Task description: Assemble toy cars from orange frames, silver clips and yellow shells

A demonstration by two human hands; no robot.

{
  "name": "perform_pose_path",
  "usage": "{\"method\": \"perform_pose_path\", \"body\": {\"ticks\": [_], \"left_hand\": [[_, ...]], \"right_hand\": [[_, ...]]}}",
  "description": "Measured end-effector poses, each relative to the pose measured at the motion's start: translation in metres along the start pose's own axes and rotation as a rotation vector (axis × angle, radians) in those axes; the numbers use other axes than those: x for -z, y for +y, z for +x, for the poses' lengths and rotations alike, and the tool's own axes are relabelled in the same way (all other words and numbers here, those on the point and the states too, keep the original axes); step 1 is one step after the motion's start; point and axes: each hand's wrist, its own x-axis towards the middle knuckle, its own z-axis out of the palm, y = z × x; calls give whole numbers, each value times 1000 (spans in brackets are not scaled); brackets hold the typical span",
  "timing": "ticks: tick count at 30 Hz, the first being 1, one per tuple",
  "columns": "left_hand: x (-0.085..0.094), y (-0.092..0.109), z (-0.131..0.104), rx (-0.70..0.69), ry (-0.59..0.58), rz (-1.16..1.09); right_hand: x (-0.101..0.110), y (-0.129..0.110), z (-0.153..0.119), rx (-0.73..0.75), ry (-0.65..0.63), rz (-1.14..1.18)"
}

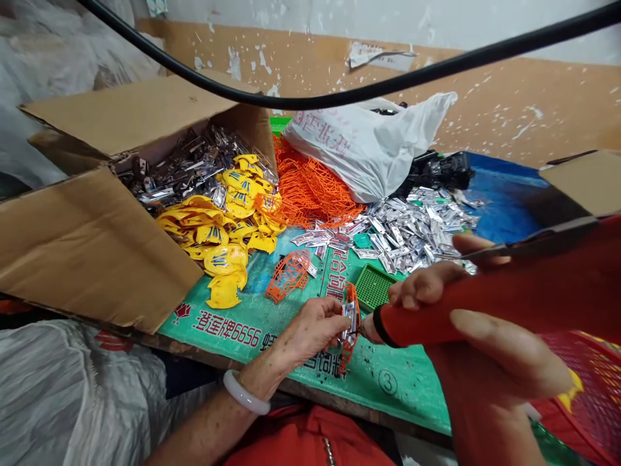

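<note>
My left hand [315,330], a pale bangle on its wrist, pinches a small silvery plate [348,317] against an orange plastic lattice piece [347,362]. My right hand [514,369] is wrapped round a thick red power screwdriver [436,323]. Its thin tip meets the silvery plate, or comes very close; the exact contact is too small to tell. Behind the hands lies a green mesh basket [372,285], partly covered by the tool. Flat on the green sheet to the left is another orange lattice piece [290,275].
An open carton [97,246] at left spills dark packets and yellow pieces [226,259]. Orange netting-like pieces [310,188], a white bag [354,149] and many silvery plates [412,226] fill the back. A black cable [291,101] hangs across; a red basket [592,395] stands right.
</note>
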Motion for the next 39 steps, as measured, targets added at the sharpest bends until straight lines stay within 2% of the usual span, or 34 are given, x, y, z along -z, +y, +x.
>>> {"method": "perform_pose_path", "body": {"ticks": [6,13,18,32,39], "left_hand": [[-3,6,-3,0,29,28],[-6,4,-1,4,41,27],[-8,2,0,-15,26,1],[-7,-7,0,-39,43,-22],[-7,-4,-2,-19,54,-8]], "right_hand": [[-3,0,-2,-18,12,-5],[2,0,-4,-7,-81,-71],[1,-3,-7,-26,-101,-90],[-3,-1,-9,1,-50,-26],[-4,1,-7,-13,-32,22]]}}
